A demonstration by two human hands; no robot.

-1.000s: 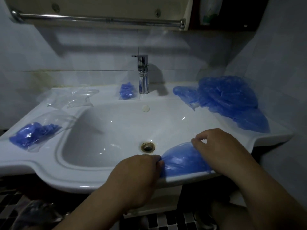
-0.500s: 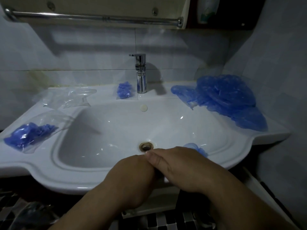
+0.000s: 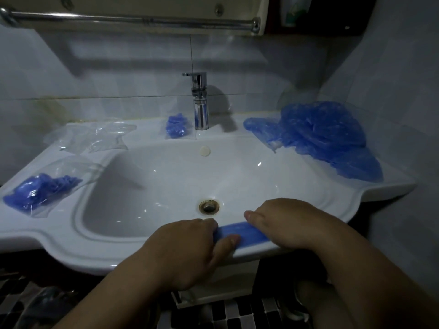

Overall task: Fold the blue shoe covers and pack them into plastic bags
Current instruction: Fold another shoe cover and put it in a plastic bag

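Observation:
A blue shoe cover (image 3: 242, 232) lies folded into a narrow strip on the front rim of the white sink (image 3: 71, 238). My left hand (image 3: 190, 248) pinches its left end, thumb on top of the strip. My right hand (image 3: 285, 222) covers its right end with curled fingers; that end is hidden. A heap of loose blue shoe covers (image 3: 320, 136) sits on the sink's right shoulder. A clear plastic bag holding blue covers (image 3: 40, 188) lies at the left, and a smaller filled bag (image 3: 177, 128) stands beside the tap. Empty clear bags (image 3: 95, 136) lie at the back left.
A chrome tap (image 3: 199, 103) rises at the back centre, above the basin's drain (image 3: 209, 206). A metal rail (image 3: 133, 20) runs overhead under a cabinet. Tiled walls close in behind and on the right. Dark checkered floor shows below.
The shoe cover went from a wide half-round to a narrow strip. My hands came together over it, then spread apart along the rim.

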